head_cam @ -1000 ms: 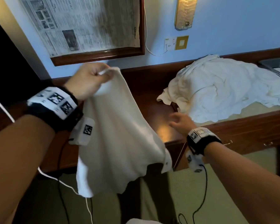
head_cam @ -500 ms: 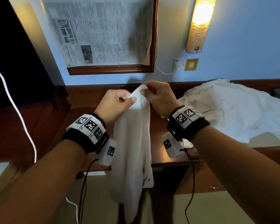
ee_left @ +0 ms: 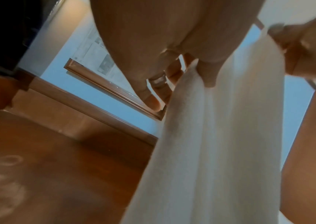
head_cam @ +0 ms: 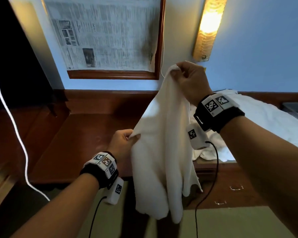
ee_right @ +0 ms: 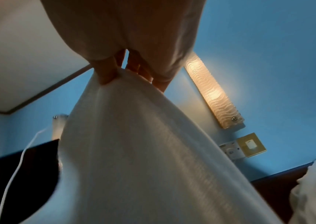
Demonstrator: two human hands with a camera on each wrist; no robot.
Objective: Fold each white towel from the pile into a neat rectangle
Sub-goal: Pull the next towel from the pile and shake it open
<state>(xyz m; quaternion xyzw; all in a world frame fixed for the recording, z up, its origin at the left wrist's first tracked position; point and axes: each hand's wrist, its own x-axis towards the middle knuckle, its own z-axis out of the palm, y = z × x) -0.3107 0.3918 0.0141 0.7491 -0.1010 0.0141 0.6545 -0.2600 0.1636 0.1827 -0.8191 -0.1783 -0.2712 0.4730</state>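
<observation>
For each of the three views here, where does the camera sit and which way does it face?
Head: worn on the head, looking forward and down at the towel, desk and pile; both forearms, left hand and right hand show.
Left wrist: under the left hand, looking up along its fingers at the towel; the right hand shows too.
Right wrist: under the right hand, looking up at towel, lamp and ceiling.
Shared: head and right wrist both show the lamp.
</observation>
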